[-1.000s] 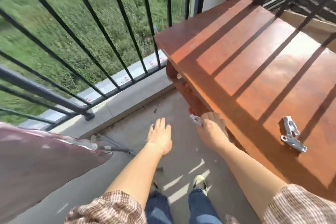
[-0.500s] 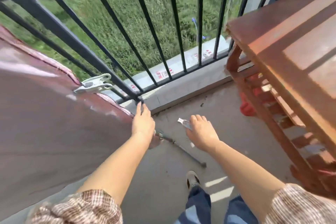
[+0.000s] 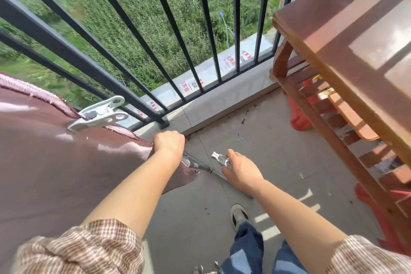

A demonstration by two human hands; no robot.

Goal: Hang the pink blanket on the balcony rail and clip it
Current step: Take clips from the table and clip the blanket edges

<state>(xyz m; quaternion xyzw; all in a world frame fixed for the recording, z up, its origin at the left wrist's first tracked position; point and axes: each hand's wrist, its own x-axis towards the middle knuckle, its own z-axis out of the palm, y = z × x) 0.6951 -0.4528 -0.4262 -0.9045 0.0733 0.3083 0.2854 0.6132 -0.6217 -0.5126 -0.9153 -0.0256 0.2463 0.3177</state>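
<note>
Obs., balcony. The pink blanket is draped over the left stretch of the balcony rail, and most of the cloth hangs on the inner side of the rail. A strip of its fringed hem shows over the outer side.

A large pale clip sits on the blanket's fold along the rail top. Its nose is on the fabric and its handles point toward the bare part of the rail.

The left hand is just inside the rail, near its lower post. Its fingers are curled tight round the blanket's right-hand edge, and the knuckles face up.

The right hand is further in from the rail, apart from the blanket. It pinches a second, small metal clip between thumb and fingers, with the clip's tip pointing back at the rail. I cannot tell whether that clip is squeezed open.

A thin rod lies on the floor between the two hands. A red-brown wooden table stands at the rail's right end. One shoe is on the floor, well inside the rail.
</note>
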